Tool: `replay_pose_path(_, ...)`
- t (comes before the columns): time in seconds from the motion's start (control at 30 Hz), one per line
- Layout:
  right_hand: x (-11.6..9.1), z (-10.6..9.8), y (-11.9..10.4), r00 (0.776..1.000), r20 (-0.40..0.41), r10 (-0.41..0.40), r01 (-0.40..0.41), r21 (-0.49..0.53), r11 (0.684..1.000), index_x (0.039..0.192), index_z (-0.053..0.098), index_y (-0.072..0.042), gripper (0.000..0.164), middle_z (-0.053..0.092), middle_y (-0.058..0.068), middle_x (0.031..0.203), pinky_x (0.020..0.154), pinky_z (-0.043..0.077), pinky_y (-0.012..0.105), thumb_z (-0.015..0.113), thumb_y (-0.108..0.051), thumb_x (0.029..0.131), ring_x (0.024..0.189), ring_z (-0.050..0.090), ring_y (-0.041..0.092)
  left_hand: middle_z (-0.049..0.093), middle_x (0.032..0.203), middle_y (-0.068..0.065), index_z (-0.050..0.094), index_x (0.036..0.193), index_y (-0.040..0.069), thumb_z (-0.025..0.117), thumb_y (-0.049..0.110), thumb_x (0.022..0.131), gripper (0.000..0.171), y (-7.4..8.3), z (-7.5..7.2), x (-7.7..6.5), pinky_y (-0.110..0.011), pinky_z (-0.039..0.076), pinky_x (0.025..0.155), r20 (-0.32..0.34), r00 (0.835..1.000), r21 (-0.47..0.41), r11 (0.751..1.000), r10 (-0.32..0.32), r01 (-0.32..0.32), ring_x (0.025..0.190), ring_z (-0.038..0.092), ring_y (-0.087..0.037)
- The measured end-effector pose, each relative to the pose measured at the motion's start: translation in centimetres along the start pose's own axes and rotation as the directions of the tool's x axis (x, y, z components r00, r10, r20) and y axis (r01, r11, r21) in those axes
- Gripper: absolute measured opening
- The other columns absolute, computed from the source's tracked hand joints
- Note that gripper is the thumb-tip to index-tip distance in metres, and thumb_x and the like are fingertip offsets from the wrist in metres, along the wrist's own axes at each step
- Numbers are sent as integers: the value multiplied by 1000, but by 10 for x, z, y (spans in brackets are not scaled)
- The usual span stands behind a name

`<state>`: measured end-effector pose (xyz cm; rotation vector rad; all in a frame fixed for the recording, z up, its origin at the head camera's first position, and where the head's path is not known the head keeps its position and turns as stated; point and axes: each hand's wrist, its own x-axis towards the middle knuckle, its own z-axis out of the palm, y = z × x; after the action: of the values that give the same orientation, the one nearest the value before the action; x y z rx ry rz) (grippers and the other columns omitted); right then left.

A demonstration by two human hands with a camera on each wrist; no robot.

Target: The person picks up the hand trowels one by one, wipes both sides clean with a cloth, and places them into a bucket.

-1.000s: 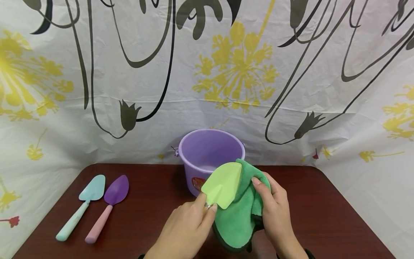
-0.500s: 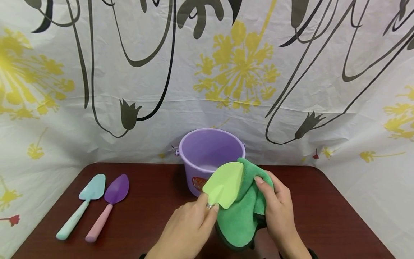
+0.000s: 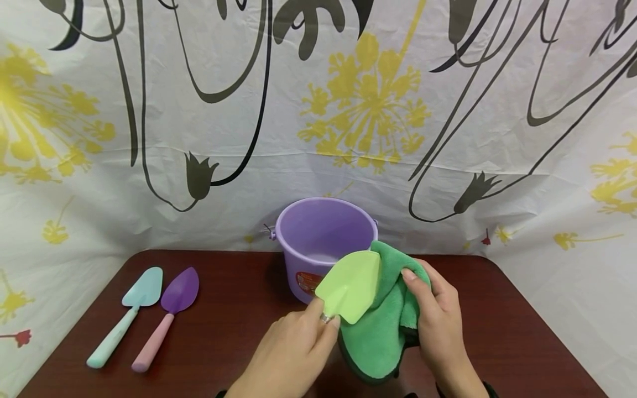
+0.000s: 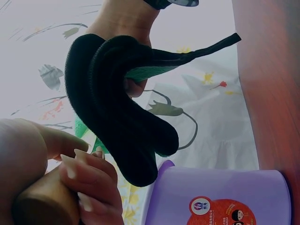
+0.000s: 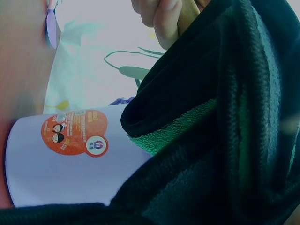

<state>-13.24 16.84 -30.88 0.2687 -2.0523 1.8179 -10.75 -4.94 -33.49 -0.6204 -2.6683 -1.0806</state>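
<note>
My left hand point(image 3: 291, 348) grips a small toy shovel with a lime-green blade point(image 3: 350, 284); its rounded handle end point(image 4: 47, 206) pokes out of my curled fingers in the left wrist view. A green cloth point(image 3: 375, 348) with dark edging hangs from my right hand point(image 3: 440, 315), thumb on its near side. The cloth lies behind the blade and along its right edge. In the right wrist view the cloth's dark underside point(image 5: 187, 183) fills much of the picture. Both hands are in front of a purple bucket point(image 3: 298, 257).
At the left of the dark red-brown table point(image 3: 224, 331) lie two more shovels side by side: one with a light-blue blade point(image 3: 144, 287), one with a purple blade point(image 3: 180, 290) and pink handle. A white patterned curtain point(image 3: 318, 138) hangs behind the table.
Both hands have shifted slightly to the right with the shovel and cloth. The right hand has moved a little farther than the left. Bucket and other shovels stay put.
</note>
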Motion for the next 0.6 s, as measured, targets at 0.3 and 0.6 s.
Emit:
replay_pose_path(0.3,4,-9,1,997,-61,-50,52,38,998,115,67,2,26,70,5,93,65,54,24,49,-14,106,74,66,12,31,58,15,46,84,20,52,36,104,26,0,1,0,-21,33,50,31,999,0,1000,20,-20,52,32,0)
replay_pose_path(0.6,4,-14,3,997,18,-80,78,100,992,118,65,4,28,70,3,98,70,55,24,45,-13,108,81,67,10,34,60,15,48,88,20,50,38,105,25,2,1,0,-21,35,52,34,998,4,999,50,-50,54,35,0)
